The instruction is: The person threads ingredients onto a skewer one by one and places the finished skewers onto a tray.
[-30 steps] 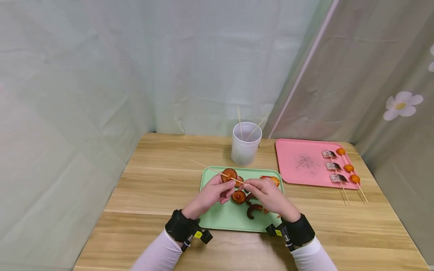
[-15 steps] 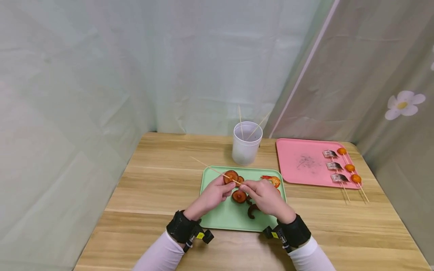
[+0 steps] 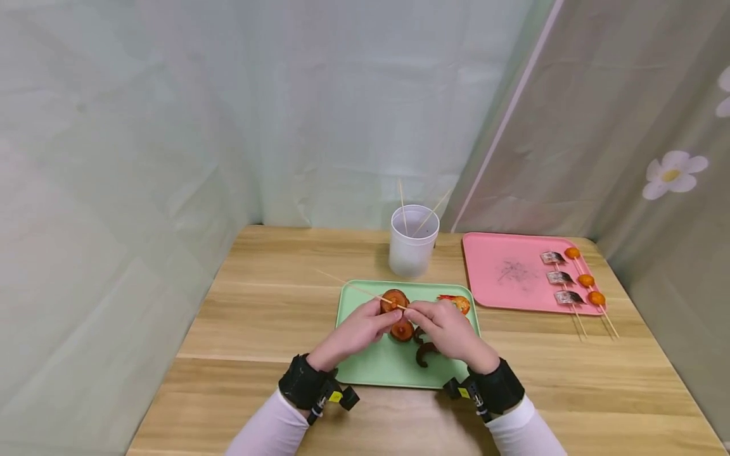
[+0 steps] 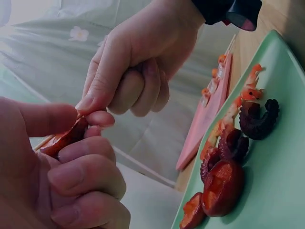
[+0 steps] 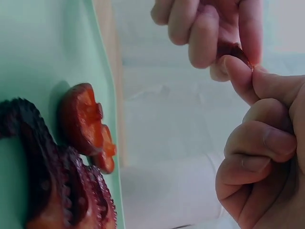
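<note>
Left hand (image 3: 364,329) pinches a brown mushroom (image 3: 397,294) between thumb and fingers, the other fingers curled; stem side faces up, likely so the stem can be watched and steadied. Right hand (image 3: 450,329), just beside it, pinches the short end of a thin skewer (image 3: 355,287) with thumb and forefinger, close to the mushroom; presumably for control, as so slender a stick would flex if gripped far out. Its long end slants away past the left hand, over the desk (image 3: 274,316). Through the stem or only across it: cannot tell. Below both hands, a green tray (image 3: 376,370): spare mushrooms (image 3: 402,332) by the fingertips, dark tentacles (image 4: 259,130) under the right hand, a shrimp (image 3: 461,305) beyond its knuckles; within easy reach, I judge. Ahead of the hands, a white bucket (image 3: 409,258) holds upright sticks (image 3: 402,202). Well right of the right hand, a pink tray (image 3: 490,278) bears skewered silvery pieces (image 3: 561,278) and orange balls (image 3: 585,280), some bare ends jutting over the near edge, perhaps for easy grasping.
</note>
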`<control>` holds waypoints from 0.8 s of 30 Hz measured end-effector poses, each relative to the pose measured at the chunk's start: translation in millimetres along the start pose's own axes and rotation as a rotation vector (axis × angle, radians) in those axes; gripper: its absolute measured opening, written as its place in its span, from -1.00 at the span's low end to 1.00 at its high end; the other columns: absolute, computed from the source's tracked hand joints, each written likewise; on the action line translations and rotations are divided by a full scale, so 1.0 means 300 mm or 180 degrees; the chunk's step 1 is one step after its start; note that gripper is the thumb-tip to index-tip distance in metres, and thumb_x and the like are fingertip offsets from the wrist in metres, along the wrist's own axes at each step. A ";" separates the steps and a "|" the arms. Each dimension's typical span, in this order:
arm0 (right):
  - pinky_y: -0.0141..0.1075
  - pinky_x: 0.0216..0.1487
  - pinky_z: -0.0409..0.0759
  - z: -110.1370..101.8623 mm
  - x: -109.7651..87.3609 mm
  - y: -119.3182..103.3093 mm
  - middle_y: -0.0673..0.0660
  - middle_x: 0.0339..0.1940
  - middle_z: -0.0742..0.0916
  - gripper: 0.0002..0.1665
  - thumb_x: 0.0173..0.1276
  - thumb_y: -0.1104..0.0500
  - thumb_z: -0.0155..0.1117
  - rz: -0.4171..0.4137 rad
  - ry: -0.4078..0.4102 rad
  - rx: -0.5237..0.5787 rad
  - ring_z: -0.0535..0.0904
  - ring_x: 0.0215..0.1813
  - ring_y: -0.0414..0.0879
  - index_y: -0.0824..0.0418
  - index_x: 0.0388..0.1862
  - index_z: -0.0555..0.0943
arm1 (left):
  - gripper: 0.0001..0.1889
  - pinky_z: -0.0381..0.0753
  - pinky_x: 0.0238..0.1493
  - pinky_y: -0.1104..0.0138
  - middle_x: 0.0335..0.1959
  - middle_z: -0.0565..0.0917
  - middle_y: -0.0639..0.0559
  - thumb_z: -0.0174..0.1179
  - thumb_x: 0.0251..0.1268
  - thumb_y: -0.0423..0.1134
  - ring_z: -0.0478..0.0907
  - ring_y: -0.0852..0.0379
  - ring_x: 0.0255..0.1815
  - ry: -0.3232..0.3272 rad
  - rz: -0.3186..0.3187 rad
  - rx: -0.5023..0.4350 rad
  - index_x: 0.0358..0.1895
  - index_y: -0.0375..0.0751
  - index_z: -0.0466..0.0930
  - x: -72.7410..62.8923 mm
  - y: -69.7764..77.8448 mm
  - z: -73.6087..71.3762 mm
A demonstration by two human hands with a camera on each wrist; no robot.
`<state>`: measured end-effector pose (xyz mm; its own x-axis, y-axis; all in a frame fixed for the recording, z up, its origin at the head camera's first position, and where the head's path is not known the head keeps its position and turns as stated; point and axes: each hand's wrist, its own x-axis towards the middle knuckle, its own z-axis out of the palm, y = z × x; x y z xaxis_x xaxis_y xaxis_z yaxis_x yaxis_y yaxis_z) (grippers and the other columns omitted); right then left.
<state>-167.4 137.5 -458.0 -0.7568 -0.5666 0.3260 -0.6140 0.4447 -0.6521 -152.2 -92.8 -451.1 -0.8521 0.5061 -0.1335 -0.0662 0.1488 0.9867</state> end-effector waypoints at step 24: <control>-0.27 -0.16 0.60 -0.104 -0.034 0.020 -0.07 -0.18 0.82 -0.72 0.70 0.27 0.14 0.0170 0.0756 0.0276 0.62 -0.24 -0.23 0.07 -0.11 0.79 | -0.65 0.35 -0.45 0.35 -0.44 0.55 0.09 0.29 0.57 -0.14 0.39 0.20 -0.53 0.0186 0.0036 0.1370 0.20 -0.28 0.52 0.033 -0.070 -0.030</control>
<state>-170.3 167.6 -443.8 -0.8254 -0.3604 0.4345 -0.5579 0.4027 -0.7257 -164.0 -98.4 -472.2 -0.8803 0.4627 -0.1053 0.1553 0.4905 0.8575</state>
